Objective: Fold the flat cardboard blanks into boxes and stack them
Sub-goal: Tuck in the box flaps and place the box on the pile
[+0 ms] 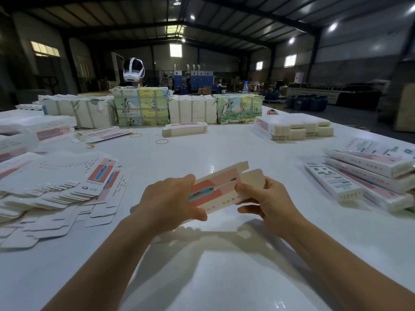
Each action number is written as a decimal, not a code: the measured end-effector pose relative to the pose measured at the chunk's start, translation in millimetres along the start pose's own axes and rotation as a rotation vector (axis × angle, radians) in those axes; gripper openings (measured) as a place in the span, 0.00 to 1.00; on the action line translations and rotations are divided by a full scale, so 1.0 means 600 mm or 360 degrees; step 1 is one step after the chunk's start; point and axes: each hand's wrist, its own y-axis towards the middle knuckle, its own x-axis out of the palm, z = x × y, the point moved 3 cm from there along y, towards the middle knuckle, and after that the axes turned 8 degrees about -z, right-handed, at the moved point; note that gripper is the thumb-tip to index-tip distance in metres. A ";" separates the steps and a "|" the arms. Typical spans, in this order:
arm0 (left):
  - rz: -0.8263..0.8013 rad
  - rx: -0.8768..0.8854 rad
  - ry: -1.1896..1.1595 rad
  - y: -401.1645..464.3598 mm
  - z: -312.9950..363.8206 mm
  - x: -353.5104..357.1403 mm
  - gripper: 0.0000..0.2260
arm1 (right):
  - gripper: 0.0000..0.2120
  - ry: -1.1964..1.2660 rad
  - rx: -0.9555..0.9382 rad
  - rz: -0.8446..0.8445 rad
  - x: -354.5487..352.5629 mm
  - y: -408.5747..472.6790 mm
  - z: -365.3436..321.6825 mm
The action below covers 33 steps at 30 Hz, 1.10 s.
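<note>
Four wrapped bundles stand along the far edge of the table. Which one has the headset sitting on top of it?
The second bundle from the left, the taller one with colourful illustrated wrapping. The white headset shows directly above it; the others carry none.

Left arm: bare forearm reaches forward from the lower left.
Left hand (pixel 170 198): raised, back to the camera, fingers curled over the top, thumb pressed along the near edge.
Right arm: bare forearm comes in from the lower right.
Right hand (pixel 267 198): thumb on top, fingers curled beneath in a pinching grip.
</note>
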 end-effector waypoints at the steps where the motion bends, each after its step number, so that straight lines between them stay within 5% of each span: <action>1: 0.0007 -0.0006 -0.0011 -0.002 0.001 0.003 0.24 | 0.06 -0.0007 0.0001 -0.0004 0.001 0.001 0.002; 4: 0.0149 0.0039 0.0056 -0.005 0.018 0.012 0.38 | 0.06 -0.0020 -0.0007 -0.0096 0.012 -0.002 0.008; 7: 0.0268 0.0077 -0.0003 -0.006 0.031 0.015 0.34 | 0.13 -0.0121 -0.0142 -0.0146 0.021 -0.005 0.009; 10: 0.0356 0.0002 -0.0116 -0.011 0.021 0.012 0.30 | 0.28 -0.0629 -0.0603 0.0168 0.019 -0.015 -0.008; 13: 0.0512 -0.0013 -0.0154 -0.017 0.020 0.005 0.30 | 0.19 -0.1136 -0.1074 0.0539 0.018 -0.033 -0.019; 16: 0.0627 0.0068 -0.0143 -0.021 0.029 0.000 0.30 | 0.10 -0.1453 -0.1235 0.0663 0.029 -0.042 -0.018; 25: 0.0830 0.0137 -0.0122 -0.026 0.045 0.006 0.29 | 0.14 -0.1338 -0.1477 0.0753 0.043 -0.055 -0.024; 33: 0.0748 0.0165 -0.0067 -0.025 0.036 0.008 0.30 | 0.21 -0.1390 -0.1401 0.0486 0.049 -0.055 -0.021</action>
